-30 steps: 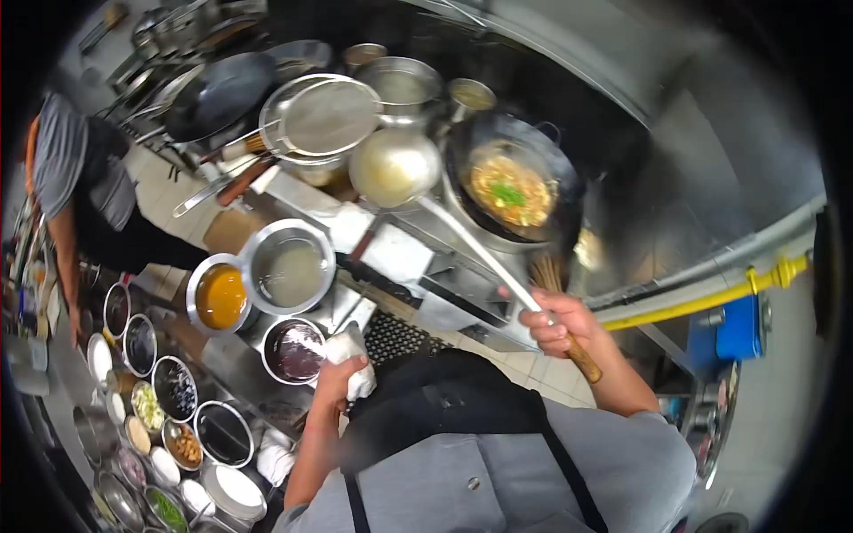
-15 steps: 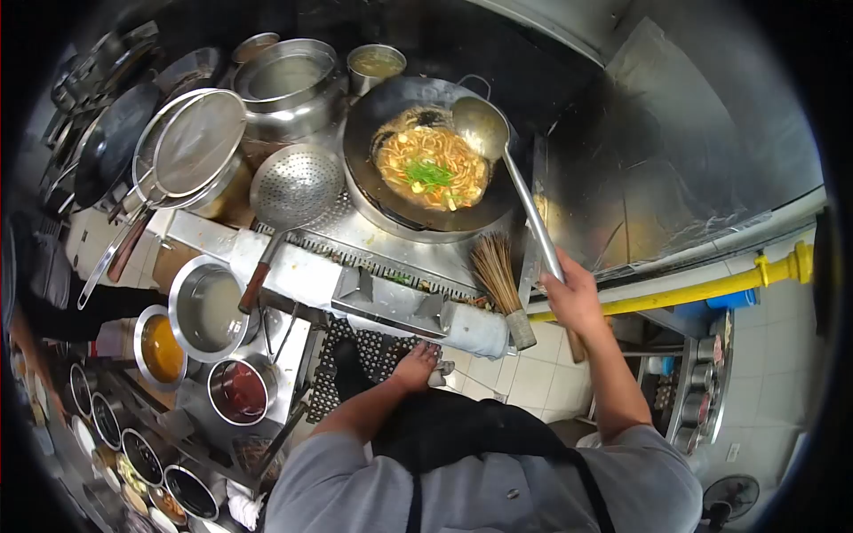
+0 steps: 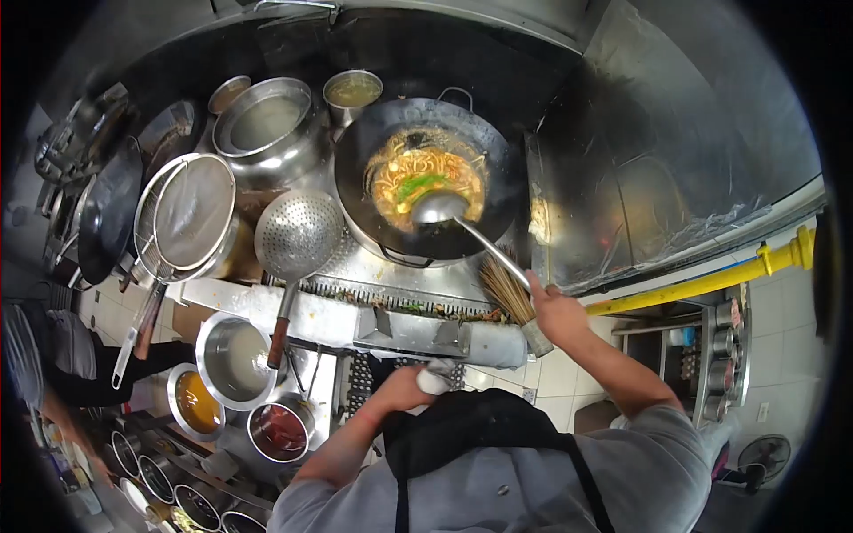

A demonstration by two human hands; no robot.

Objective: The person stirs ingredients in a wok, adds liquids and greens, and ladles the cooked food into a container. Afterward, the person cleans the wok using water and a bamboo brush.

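My right hand (image 3: 558,315) is closed around the long handle of a metal ladle (image 3: 440,207). The ladle's bowl is turned with its rounded back upward, over the near part of the food in a dark wok (image 3: 498,151). Noodles in brown sauce (image 3: 426,167) fill the wok's bottom, with chopped greens (image 3: 416,186) on top, partly covered by the ladle. Close to my apron, my left hand (image 3: 407,389) grips a whitish cloth (image 3: 435,378), its fingers partly hidden. A bamboo wok brush (image 3: 508,289) leans at the stove's front edge near my right hand.
Left of the wok lie a perforated skimmer (image 3: 299,235) and mesh strainers (image 3: 194,211). Metal pots (image 3: 265,120) line the back. Bowls of liquid, one with yellow liquid (image 3: 197,400), stand at lower left. A yellow pipe (image 3: 693,286) runs on the right. Another person's arm (image 3: 75,426) shows at far left.
The ladle has come from the wok's far right rim down over the noodles and flipped bowl-down. My left hand, earlier flat with fingers stretched beside the cloth, has closed on it. The view has shifted.
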